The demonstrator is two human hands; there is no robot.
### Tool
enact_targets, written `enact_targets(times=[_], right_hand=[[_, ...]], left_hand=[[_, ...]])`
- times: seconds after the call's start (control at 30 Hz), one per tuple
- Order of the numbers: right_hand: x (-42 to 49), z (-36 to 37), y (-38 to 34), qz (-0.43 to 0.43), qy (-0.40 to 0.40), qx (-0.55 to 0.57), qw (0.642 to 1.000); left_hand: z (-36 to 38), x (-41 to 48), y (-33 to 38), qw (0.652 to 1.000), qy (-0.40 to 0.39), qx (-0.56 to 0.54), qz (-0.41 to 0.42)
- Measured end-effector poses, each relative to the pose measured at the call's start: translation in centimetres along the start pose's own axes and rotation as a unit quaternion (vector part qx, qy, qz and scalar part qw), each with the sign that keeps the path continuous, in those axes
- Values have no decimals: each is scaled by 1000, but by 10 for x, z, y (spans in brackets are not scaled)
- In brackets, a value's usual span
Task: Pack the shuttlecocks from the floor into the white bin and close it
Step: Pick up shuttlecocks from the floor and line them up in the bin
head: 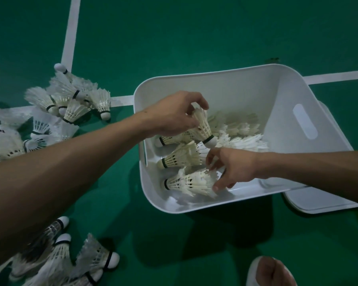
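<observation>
Mostly clear, dim light. White bin (pixel 246 83) sits open on green floor (pixel 194 34), tilted toward camera, lid (pixel 339 201) flat under/behind its right side, partly hidden by the bin and right forearm. Left hand (pixel 174 114) over the bin, fingers pinched on feather skirt of one shuttlecock (pixel 204 126), cork end down. Right hand (pixel 229 168) inside the bin, fingers spread loosely on feathers of front shuttlecock (pixel 190 181); firm hold or just touching, can't tell. More shuttlecocks (pixel 240 129) deeper in the bin, blurred together, count unclear. Loose pile (pixel 70 100) on floor to the left, more at bottom left (pixel 95 259), both partly hidden by left arm or cut off by frame edge. Foot (pixel 271 273) cut off at bottom.
</observation>
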State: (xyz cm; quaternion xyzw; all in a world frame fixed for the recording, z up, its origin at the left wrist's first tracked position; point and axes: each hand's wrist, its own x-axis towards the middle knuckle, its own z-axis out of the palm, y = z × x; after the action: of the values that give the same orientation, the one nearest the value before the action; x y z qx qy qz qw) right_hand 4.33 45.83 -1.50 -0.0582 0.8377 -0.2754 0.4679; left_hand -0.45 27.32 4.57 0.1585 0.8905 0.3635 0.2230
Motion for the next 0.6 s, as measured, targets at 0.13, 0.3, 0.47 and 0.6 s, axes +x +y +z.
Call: enact_targets(times=[0.13,0.3,0.47,0.6], right_hand=[[2,0,-2,-4,14,-90,996],[4,-3,-3,-10,16,-115,993],[4,-5,-1,-21,21,-117,993],[7,2,3,-21,30,-96,995]], left_hand=[[3,2,1,1000,-6,10,-11],[2,1,-1,999,-16,30,-15],[2,2,-2,999,-22,32,-16],[3,4,-2,999,-20,32,-17]])
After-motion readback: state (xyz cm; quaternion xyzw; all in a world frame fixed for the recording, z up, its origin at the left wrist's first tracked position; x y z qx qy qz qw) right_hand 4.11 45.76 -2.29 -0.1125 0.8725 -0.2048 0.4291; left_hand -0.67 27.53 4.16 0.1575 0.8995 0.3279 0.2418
